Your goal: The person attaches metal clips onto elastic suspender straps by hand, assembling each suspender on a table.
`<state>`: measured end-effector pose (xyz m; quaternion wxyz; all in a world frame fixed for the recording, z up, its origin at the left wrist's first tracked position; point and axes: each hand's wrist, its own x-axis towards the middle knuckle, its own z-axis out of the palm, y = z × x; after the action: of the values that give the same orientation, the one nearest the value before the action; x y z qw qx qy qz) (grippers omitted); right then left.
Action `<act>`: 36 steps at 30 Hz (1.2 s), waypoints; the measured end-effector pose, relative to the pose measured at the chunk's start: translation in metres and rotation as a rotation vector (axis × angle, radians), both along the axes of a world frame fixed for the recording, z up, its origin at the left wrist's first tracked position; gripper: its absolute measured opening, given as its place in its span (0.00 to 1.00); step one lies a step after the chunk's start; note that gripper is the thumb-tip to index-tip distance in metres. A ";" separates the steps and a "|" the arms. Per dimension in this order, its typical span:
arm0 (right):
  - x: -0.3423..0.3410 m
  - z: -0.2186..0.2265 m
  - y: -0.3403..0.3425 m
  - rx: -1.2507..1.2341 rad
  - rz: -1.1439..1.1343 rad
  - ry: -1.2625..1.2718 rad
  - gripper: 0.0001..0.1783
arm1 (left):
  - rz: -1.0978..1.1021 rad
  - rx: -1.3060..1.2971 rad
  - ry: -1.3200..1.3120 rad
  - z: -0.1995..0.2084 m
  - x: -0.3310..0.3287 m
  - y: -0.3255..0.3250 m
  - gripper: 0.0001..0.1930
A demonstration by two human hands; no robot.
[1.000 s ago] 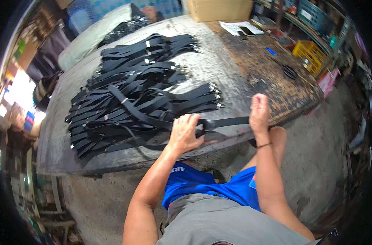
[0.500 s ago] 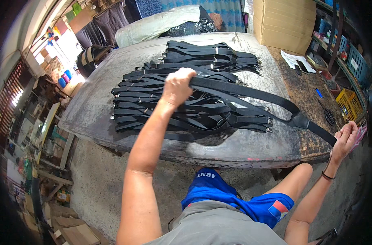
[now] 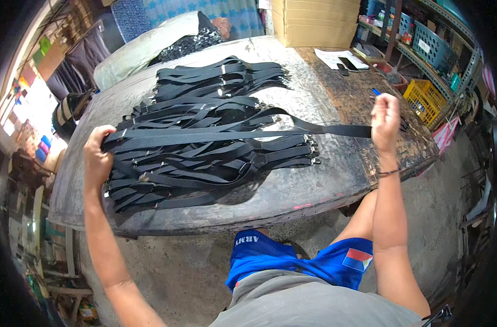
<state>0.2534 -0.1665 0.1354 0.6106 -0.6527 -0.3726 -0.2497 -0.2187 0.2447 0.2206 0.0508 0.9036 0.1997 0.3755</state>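
A pair of black elastic suspenders (image 3: pixel 226 134) is stretched between my two hands, above the table. My left hand (image 3: pixel 99 150) is closed round the doubled straps at the left side. At the right, my right hand (image 3: pixel 386 121) grips the single strap end; the clip there is hidden in my fingers. Beneath the stretched pair lies a wide pile of black suspenders (image 3: pixel 205 177) with metal clips along its edges. Farther back, another bundle of black suspenders (image 3: pixel 221 76) rests on the grey-topped table (image 3: pixel 248 210).
A large cardboard box (image 3: pixel 316 24) stands at the back right, near papers (image 3: pixel 330 57) and a dark phone (image 3: pixel 346 64). Shelving with a blue basket (image 3: pixel 431 43) and a yellow crate (image 3: pixel 424 101) is at the right. A covered heap (image 3: pixel 145 46) lies at the back left.
Both hands have moved apart into a level line, drawing the suspenders across the pile. My right hand has risen from the table's right corner; my left hand has lowered toward the pile's left edge.
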 end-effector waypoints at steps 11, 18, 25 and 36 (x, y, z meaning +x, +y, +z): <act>-0.008 -0.043 0.095 -0.393 -0.035 0.081 0.09 | 0.161 0.271 0.090 -0.025 -0.081 0.079 0.09; -0.006 -0.122 0.137 -0.545 0.078 -0.092 0.10 | 0.492 0.469 0.650 -0.090 -0.091 0.101 0.31; -0.003 -0.120 0.106 -0.431 0.060 0.063 0.07 | 0.624 -0.050 0.998 -0.080 -0.035 0.041 0.59; 0.052 -0.105 -0.035 0.363 -0.011 0.573 0.05 | -0.325 0.106 0.306 -0.071 0.180 -0.108 0.26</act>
<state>0.3052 -0.2019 0.0302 0.7953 -0.5792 -0.1316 -0.1218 -0.0389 0.1362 0.1498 0.0320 0.9718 0.0366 0.2309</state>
